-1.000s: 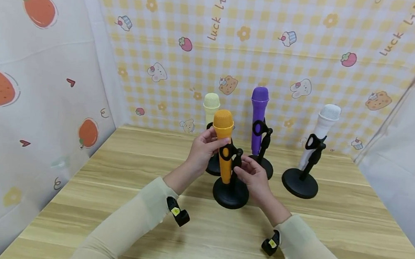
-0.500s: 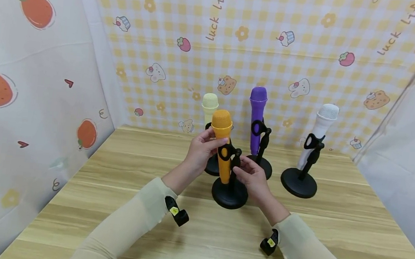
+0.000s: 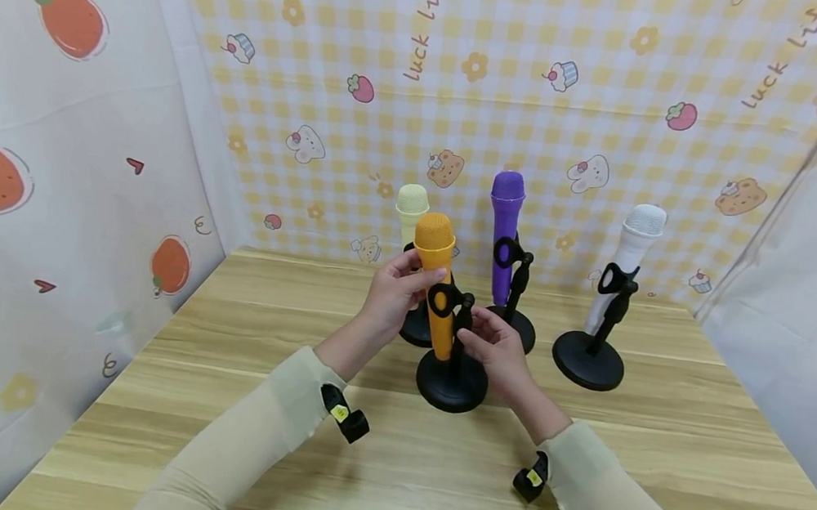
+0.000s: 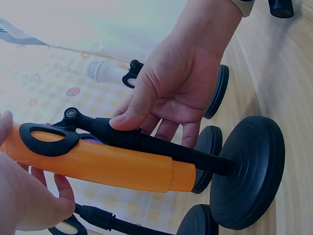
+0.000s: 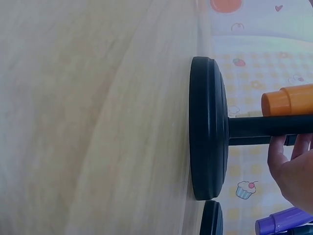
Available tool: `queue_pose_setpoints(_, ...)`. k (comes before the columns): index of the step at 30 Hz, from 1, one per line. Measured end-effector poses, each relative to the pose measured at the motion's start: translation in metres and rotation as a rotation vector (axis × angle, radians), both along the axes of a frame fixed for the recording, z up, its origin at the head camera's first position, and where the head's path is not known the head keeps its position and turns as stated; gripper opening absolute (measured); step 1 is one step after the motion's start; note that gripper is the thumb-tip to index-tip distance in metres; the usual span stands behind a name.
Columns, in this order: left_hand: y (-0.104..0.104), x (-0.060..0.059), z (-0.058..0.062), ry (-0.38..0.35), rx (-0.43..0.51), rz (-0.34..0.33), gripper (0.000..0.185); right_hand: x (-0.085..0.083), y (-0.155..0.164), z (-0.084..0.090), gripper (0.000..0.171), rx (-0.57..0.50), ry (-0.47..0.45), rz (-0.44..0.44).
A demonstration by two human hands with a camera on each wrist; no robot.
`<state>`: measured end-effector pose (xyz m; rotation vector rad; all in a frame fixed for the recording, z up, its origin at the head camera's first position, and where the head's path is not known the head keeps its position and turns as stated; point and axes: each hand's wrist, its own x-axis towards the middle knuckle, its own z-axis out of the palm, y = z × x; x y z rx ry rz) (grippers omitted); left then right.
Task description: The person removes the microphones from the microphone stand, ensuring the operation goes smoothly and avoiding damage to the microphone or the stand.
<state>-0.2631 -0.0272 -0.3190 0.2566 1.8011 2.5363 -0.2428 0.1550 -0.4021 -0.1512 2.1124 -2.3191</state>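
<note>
Holding the orange microphone (image 3: pixel 436 278) at centre frame in the head view, seated in the clip of its black stand (image 3: pixel 452 378) on the wooden table (image 3: pixel 653 476). Judging by that, seating looks done or nearly so, with only fine adjustment and letting go left; both hands on it, not yet released. Three others already standing in their stands behind: cream microphone (image 3: pixel 412 204) just behind the orange one, purple microphone (image 3: pixel 504 231) right of centre, white microphone (image 3: pixel 634 244) further right.

Left hand (image 3: pixel 393 299), left of centre: fingers curled round the upper body just under the orange mesh head, thumb and fingertips pinching it. Right hand (image 3: pixel 497 354), just right of centre: thumb (image 4: pixel 128 117) pressed on the black stem below the clip, fingers wrapped behind it, a closed but light grip. Stand base flat on the table, seen edge-on in the right wrist view (image 5: pixel 208 127).
</note>
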Motion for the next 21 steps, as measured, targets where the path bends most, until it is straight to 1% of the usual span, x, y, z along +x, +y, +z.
queue_pose_setpoints(10,0.0007,0.0007,0.0006,0.013,0.007,0.001,0.036,-0.0001,0.0016,-0.0011,0.05,0.019,0.0,0.006)
queue_pose_setpoints(14,-0.0006,0.0016,0.0025,0.017,0.007,0.003,0.035,-0.0007,0.0011,-0.0016,0.049,0.018,-0.001,0.007)
queue_pose_setpoints(21,-0.0017,0.0025,0.006,0.035,0.032,0.006,0.033,-0.0019,0.0014,-0.0017,0.048,0.012,0.01,0.009)
